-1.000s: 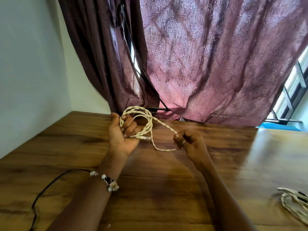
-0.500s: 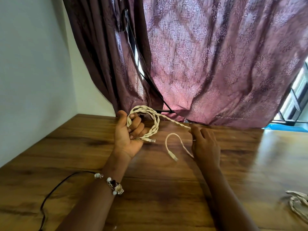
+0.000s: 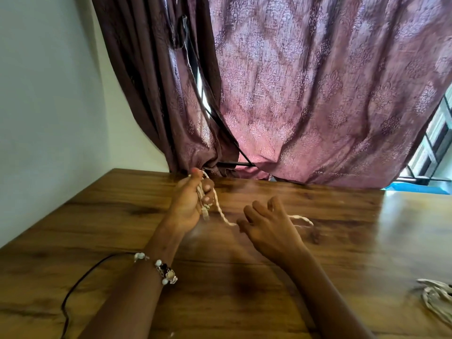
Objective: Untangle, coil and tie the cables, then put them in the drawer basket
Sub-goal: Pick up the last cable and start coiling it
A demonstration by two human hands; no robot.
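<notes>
A cream braided cable (image 3: 218, 208) is bunched into a narrow coil in my left hand (image 3: 188, 204), which is closed around it above the wooden table (image 3: 244, 302); a plug end hangs just below the fist. One strand sags from that hand to the thumb side of my right hand (image 3: 269, 228). The cable's tail comes out on the far side of that hand as a small loop over the table. My right hand's fingers are spread and blurred, and the palm hides the stretch of cable under it.
A thin black cable (image 3: 73, 285) curves across the table at the lower left. A second pale cable bundle (image 3: 437, 299) lies at the right edge. A maroon curtain (image 3: 318, 94) hangs behind the table's far edge, and a white wall (image 3: 36, 118) stands on the left.
The round coil has been squeezed flat inside my left fist. My right hand has moved down and towards me, dragging the free strand lower, and the tail now trails to its right.
</notes>
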